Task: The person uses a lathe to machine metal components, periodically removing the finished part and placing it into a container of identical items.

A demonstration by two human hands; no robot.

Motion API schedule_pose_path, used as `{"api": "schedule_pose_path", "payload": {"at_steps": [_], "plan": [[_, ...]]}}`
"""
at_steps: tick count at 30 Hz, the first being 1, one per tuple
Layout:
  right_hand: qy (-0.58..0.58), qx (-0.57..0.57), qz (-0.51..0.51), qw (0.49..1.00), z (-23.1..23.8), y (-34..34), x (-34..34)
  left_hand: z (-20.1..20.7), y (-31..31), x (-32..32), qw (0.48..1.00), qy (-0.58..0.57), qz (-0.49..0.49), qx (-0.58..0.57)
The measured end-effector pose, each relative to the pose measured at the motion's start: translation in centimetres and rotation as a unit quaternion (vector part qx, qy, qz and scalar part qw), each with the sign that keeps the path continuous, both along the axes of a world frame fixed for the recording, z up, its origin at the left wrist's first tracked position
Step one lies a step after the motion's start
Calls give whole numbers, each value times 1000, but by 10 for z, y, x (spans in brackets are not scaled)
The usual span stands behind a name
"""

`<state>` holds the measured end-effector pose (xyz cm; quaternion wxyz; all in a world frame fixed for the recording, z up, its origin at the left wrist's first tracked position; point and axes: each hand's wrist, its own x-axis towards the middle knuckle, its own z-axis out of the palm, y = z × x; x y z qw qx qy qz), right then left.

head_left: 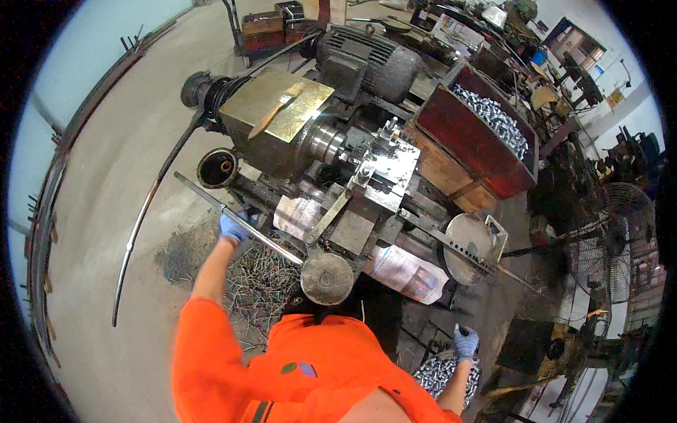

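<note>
My left hand (234, 225), in a light blue glove, is closed round a long metal lever (271, 245). The lever runs down to the round metal disc (326, 279) at the front of a lathe-like machine (282, 120). On the right, my right hand (465, 344), gloved too, is over a basket of small shiny metal parts (438, 375). Its fingers are drawn together round something small and dark that I cannot make out. The machine's chuck (328, 143) faces the tool slide (388, 169).
A red bin (451, 120) full of small metal parts stands behind the slide. A brush (275, 113) lies on the brassy cover. Metal shavings (257, 282) heap on the floor below the lever. A fan (610, 243) stands at right; a long rod (134, 240) slants at left.
</note>
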<state>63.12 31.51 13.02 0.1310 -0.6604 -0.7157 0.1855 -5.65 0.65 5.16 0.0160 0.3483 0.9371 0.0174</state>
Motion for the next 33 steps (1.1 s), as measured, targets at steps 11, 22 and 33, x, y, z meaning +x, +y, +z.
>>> {"api": "schedule_pose_path", "payload": {"at_steps": [11, 22, 33], "plan": [[-15, 63, 69, 995, 34, -2, -20, -6, -16, 3, 989, -86, 40, -115], [73, 105, 178, 976, 116, 1, -134, -12, -42, 19, 981, -173, 83, 14], [131, 163, 487, 848, 251, -3, -375, 149, -170, -48, 950, 0, 176, 257]]}}
